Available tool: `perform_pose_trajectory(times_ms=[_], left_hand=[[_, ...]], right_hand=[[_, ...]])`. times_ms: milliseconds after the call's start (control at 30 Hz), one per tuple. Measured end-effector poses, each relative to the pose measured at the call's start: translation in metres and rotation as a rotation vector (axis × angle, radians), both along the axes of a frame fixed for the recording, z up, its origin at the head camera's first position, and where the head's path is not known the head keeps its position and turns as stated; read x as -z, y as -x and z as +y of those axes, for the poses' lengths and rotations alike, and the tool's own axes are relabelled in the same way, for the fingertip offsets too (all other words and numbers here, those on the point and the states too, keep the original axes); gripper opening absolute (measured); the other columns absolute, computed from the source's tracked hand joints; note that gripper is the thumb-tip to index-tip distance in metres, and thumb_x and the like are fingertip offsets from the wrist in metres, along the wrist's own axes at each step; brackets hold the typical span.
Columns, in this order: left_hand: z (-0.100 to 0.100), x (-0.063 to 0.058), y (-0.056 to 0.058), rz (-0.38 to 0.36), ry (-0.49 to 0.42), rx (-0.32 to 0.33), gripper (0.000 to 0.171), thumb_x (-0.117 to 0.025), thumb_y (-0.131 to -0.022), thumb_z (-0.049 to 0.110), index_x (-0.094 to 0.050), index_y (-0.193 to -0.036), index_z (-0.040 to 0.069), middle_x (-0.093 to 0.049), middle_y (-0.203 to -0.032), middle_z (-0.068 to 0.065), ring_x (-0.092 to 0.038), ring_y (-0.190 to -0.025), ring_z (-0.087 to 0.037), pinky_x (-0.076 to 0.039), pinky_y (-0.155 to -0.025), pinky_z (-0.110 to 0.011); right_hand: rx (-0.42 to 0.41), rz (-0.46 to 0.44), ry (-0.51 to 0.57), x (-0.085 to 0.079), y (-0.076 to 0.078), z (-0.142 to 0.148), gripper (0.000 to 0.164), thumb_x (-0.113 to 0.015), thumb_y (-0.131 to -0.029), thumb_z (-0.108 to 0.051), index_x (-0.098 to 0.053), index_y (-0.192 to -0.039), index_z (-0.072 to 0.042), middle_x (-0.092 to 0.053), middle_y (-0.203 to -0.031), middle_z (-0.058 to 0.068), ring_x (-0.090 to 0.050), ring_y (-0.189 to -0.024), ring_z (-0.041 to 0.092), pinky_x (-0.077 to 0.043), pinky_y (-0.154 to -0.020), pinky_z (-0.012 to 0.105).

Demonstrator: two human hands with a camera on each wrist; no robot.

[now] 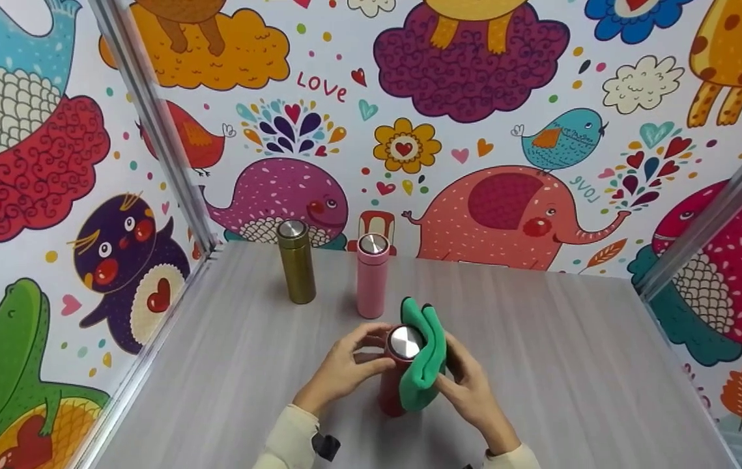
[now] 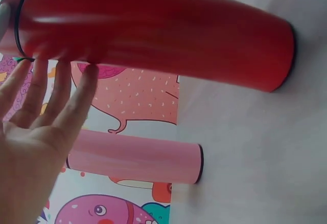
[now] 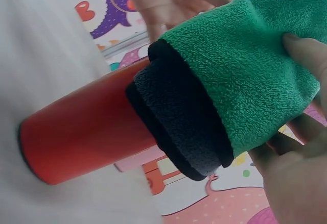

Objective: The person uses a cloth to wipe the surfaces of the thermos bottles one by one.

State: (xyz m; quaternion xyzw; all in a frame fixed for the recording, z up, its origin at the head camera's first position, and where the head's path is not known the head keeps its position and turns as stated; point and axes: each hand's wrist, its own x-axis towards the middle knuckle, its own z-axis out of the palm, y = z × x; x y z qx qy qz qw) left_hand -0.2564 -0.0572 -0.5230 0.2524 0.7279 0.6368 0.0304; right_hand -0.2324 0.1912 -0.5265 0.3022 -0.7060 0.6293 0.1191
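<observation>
A red vacuum flask (image 1: 391, 394) with a shiny steel lid top stands upright on the table in the head view. My left hand (image 1: 343, 366) holds it near the top, thumb on the near side and fingers on the far side; the left wrist view shows fingertips touching the red body (image 2: 153, 30). In my right hand (image 1: 471, 387) is a folded green cloth (image 1: 432, 352), laid against the flask's right side and upper part. Thumb and fingers grip the cloth (image 3: 255, 76) in the right wrist view, where its dark grey, black-edged underside shows and it hides the lid.
Behind the red flask stand a pink flask (image 1: 372, 280) and, farther left, an olive-gold flask (image 1: 298, 267), both upright. The grey wood-grain table (image 1: 214, 365) meets cartoon-printed walls (image 1: 344, 130) at the back and sides, with metal corner posts (image 1: 156, 124).
</observation>
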Motion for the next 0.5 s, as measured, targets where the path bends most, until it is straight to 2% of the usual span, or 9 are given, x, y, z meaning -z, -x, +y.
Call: perform_pose_trajectory(times_ms=[200, 367, 500], left_hand=[[0.007, 0.006, -0.009, 0.039, -0.06, -0.043, 0.047, -0.069, -0.097, 0.023, -0.055, -0.141, 0.018, -0.059, -0.136, 0.0, -0.055, -0.126, -0.021, -0.049, -0.1, -0.04], [0.021, 0.012, -0.016, 0.054, -0.035, -0.099, 0.065, -0.075, -0.093, 0.028, -0.045, -0.149, 0.017, -0.051, -0.143, -0.002, -0.05, -0.13, -0.022, -0.047, -0.102, -0.041], [0.029, 0.014, -0.018, 0.055, 0.01, -0.18, 0.077, -0.081, -0.086, 0.036, -0.04, -0.149, 0.018, -0.048, -0.142, -0.001, -0.049, -0.13, -0.021, -0.046, -0.103, -0.042]], right_hand=[[0.044, -0.126, -0.055, 0.022, -0.004, -0.002, 0.069, -0.069, -0.09, 0.007, -0.038, -0.151, 0.0, -0.047, -0.145, 0.02, -0.048, -0.132, 0.016, -0.041, -0.105, 0.024], [0.031, -0.226, -0.099, 0.046, -0.006, 0.0, 0.066, -0.069, -0.094, -0.004, -0.037, -0.151, 0.001, -0.045, -0.147, 0.02, -0.045, -0.133, 0.014, -0.039, -0.106, 0.024], [0.004, -0.267, -0.142, 0.065, -0.004, 0.0, 0.067, -0.068, -0.096, -0.009, -0.033, -0.152, 0.006, -0.04, -0.15, 0.026, -0.042, -0.134, 0.014, -0.037, -0.106, 0.023]])
